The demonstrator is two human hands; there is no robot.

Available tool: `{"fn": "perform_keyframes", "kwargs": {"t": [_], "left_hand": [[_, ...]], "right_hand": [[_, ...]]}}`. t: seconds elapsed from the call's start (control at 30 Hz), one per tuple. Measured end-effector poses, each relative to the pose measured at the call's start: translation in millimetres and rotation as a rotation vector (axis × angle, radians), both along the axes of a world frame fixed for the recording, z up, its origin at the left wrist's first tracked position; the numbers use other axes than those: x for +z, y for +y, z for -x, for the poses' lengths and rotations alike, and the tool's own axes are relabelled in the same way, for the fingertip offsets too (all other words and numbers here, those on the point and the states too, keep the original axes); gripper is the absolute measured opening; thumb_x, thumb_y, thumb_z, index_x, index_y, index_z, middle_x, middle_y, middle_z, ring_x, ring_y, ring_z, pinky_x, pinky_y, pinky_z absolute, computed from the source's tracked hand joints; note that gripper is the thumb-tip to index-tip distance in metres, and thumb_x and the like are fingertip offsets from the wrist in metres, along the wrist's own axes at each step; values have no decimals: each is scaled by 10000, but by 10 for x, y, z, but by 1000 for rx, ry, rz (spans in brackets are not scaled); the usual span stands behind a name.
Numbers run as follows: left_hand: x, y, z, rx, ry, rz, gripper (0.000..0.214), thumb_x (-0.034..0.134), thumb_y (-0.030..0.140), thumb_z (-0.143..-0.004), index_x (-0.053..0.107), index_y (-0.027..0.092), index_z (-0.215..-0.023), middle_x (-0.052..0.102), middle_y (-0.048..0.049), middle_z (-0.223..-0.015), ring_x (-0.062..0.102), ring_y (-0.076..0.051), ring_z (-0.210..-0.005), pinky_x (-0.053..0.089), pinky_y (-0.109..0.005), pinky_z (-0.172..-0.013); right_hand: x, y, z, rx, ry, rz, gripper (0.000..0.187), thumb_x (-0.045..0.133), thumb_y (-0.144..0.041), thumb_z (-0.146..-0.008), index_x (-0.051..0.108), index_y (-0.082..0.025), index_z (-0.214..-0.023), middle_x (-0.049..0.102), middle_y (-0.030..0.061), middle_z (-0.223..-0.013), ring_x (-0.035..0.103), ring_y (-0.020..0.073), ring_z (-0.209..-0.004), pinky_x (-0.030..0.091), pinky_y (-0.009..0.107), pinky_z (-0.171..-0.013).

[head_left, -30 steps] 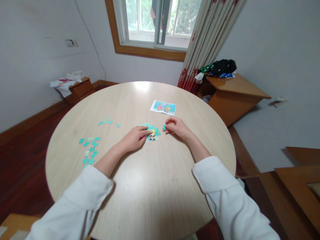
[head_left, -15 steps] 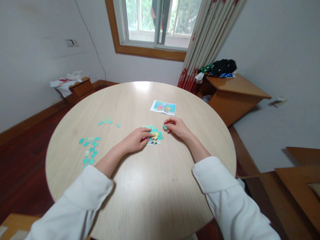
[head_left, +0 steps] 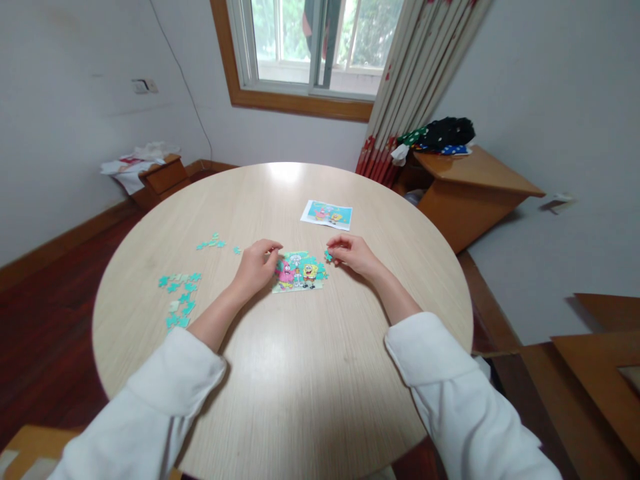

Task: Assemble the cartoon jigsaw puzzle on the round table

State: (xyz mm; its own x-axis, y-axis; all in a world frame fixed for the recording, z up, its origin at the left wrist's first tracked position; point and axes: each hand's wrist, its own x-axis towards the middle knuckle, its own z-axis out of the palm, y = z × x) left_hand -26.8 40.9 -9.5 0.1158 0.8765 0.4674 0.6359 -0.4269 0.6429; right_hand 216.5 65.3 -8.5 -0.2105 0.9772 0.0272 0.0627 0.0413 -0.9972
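Note:
A partly joined jigsaw puzzle [head_left: 295, 275] lies flat on the table, showing a pink, a pale and a yellow cartoon figure on turquoise. Its right edge is uneven. At its left edge rests my left hand [head_left: 257, 268], fingers bent and a little apart from the thumb, with nothing seen in them. Just off the upper right edge, my right hand [head_left: 350, 253] pinches a small turquoise puzzle piece [head_left: 329, 256] between thumb and fingers. Behind the puzzle lies a printed picture sheet [head_left: 327, 215] with similar figures.
Loose turquoise and pale pieces [head_left: 185, 298] are scattered on the left of the round wooden table [head_left: 300, 373]. A smaller group of pieces [head_left: 213, 243] and a single piece [head_left: 237, 251] lie farther back. Wooden cabinets [head_left: 473, 180] stand beyond the right edge.
My left hand has drawn back to the left from on top of the puzzle, uncovering its pink and pale figures. My right hand stays nearly in place with its piece.

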Motion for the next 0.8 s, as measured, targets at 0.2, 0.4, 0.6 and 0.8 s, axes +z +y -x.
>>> {"fn": "perform_keyframes", "kwargs": {"t": [0.2, 0.4, 0.6, 0.8], "left_hand": [[8, 34, 26, 139, -104, 95, 250, 439, 218, -779, 678, 157, -820, 711, -45, -783, 619, -160, -704, 467, -271, -679], [13, 40, 33, 150, -149, 141, 247, 440, 222, -766, 667, 157, -840, 698, -29, -716, 627, -157, -670, 458, -261, -660], [12, 32, 28, 147, -170, 191, 251, 436, 234, -764, 656, 150, -851, 669, -24, -638, 628, -160, -619, 462, -262, -646], [-16, 42, 58, 138, -132, 203, 256, 437, 263, -766, 653, 161, -859, 609, 3, -550, 590, -159, -554, 428, -262, -594]], "right_hand": [[12, 0, -1, 11, -29, -16, 249, 705, -272, -583, 589, -160, -774, 588, -9, -651, 549, 96, -542, 424, 231, -483], [22, -5, -7, 26, -27, -5, 253, 713, -270, -577, 591, -158, -767, 590, -11, -644, 542, 94, -537, 410, 230, -489], [26, -13, -9, 47, -34, 1, 261, 724, -280, -572, 590, -159, -761, 597, -12, -636, 538, 94, -538, 404, 233, -500], [26, -14, -10, 55, -39, 3, 263, 732, -288, -573, 592, -163, -757, 599, -13, -634, 533, 92, -535, 403, 233, -499]]}}
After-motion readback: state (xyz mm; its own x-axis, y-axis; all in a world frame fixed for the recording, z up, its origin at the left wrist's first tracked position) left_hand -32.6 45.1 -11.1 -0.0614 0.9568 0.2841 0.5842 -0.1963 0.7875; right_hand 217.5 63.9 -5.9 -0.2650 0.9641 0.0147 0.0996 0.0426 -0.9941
